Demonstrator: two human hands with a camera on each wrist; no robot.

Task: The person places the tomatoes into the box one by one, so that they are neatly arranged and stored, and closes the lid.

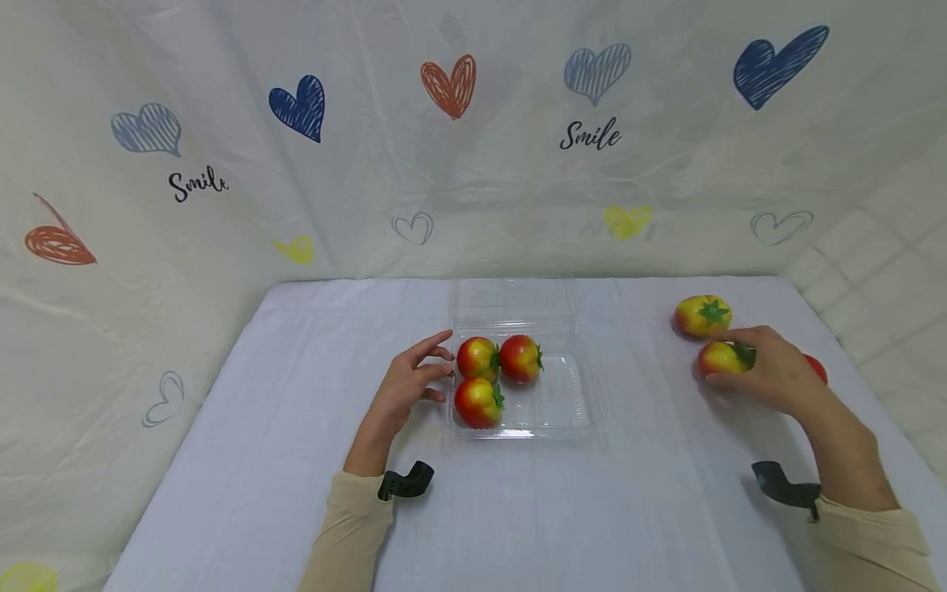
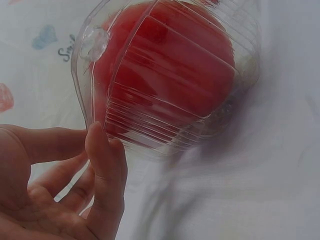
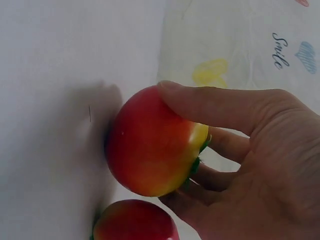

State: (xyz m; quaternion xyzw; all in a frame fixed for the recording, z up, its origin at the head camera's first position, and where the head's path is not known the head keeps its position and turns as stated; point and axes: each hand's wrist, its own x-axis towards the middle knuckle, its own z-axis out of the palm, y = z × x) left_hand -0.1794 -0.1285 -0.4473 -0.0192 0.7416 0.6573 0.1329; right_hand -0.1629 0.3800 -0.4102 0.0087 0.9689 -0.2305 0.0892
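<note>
- Mid-frame on our counter (image 1: 281, 427), the clear box (image 1: 562, 395) lies well left of our right grip (image 1: 769, 370), beside our left grip (image 1: 403, 380), fingers loosely apart.
- Right of frame, we clamp one red-yellow fruit (image 1: 718, 359) in our right grip.

A curtained booth; heart-printed sheeting (image 1: 503, 189) backs a white-clothed table (image 1: 651, 493).

2 beige sleeves (image 1: 348, 534), 2 black wrist pieces (image 1: 407, 482)
</note>
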